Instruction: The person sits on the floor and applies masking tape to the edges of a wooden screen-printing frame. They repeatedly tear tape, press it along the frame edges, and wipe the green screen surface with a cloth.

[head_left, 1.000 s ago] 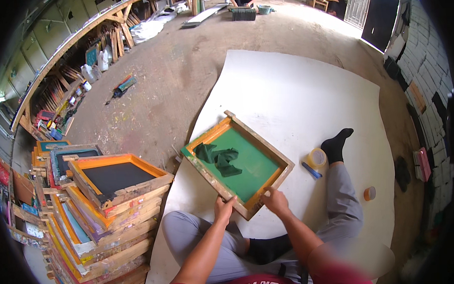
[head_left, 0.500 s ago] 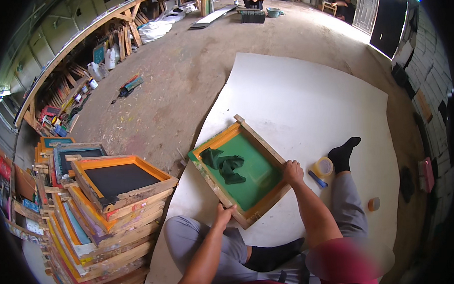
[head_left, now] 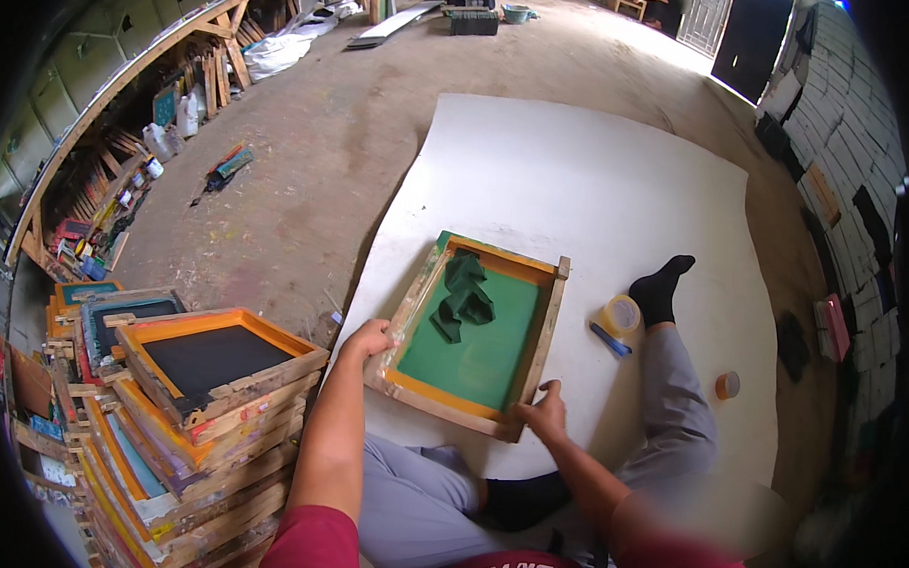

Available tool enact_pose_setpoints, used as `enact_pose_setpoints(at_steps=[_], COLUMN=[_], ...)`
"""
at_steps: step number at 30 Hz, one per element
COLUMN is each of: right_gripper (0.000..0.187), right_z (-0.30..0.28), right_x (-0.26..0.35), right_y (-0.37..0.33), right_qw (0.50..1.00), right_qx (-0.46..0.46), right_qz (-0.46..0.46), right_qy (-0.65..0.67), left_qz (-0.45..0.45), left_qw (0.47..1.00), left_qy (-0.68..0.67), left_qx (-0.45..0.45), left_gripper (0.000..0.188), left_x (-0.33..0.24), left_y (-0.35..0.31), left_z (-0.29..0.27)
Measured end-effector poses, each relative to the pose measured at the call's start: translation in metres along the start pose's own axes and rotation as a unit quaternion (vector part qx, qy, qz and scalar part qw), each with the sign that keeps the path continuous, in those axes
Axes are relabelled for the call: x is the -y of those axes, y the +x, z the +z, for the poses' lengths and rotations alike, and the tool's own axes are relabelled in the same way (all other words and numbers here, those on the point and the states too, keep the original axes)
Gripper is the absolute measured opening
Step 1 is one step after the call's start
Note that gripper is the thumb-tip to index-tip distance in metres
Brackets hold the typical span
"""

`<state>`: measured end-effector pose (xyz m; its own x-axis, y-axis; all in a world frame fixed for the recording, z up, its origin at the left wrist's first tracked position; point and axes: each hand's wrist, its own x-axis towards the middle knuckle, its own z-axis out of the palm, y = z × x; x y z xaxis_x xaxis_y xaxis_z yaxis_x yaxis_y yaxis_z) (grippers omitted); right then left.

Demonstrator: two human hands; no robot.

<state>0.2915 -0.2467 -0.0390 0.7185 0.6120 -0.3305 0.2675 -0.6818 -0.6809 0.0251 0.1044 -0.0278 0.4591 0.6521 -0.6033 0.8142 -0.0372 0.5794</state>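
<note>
A wooden screen-printing frame (head_left: 548,333) with green mesh lies tilted a little clockwise on the white sheet before me. Inside it rests a crumpled dark green cloth (head_left: 465,292), on the far left part of the mesh. My left hand (head_left: 369,338) grips the frame's left rail, fingers closed on it. At the near right corner my right hand (head_left: 545,413) holds the wood, its thumb side on the rail and some fingers hidden. Right of the frame lie a yellowish tape roll (head_left: 633,312) and a slim blue tool (head_left: 610,342).
A tall stack of similar frames (head_left: 221,397) stands close on my left. My outstretched leg (head_left: 668,382) is on the right, beside a small brown tape roll (head_left: 727,385). The white sheet (head_left: 580,159) covers the floor ahead. People sit in the background.
The frame has turned clockwise, carrying the cloth with it. My left hand has moved up and left along its rail. My right hand has come down to the near right corner.
</note>
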Motion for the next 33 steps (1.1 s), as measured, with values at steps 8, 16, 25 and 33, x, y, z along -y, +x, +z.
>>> enact_pose_setpoints(at_steps=[8,16,25,33], right_gripper=[0.088,0.058,0.041,0.035], right_z=[0.043,-0.027,-0.022,-0.004], right_x=[0.027,0.019,0.021,0.044], right_y=[-0.019,0.087,0.134,0.051], right_qw=[0.994,0.855,0.774,0.791], right_qx=[0.071,0.063,0.108,0.04], right_qz=[-0.072,-0.377,-0.478,-0.517], right_qy=[-0.032,-0.352,-0.401,-0.326], left_qz=[0.011,-0.153,-0.185,-0.034], left_qw=[0.972,0.961,0.948,0.942], left_qy=[0.031,0.051,-0.232,-0.162], left_qx=[-0.232,-0.225,-0.112,-0.293], left_gripper=[0.067,0.061,0.072,0.052], left_x=[0.035,-0.008,0.014,0.028], left_y=[0.011,-0.115,-0.111,-0.094], left_z=[0.03,0.074,0.119,0.091])
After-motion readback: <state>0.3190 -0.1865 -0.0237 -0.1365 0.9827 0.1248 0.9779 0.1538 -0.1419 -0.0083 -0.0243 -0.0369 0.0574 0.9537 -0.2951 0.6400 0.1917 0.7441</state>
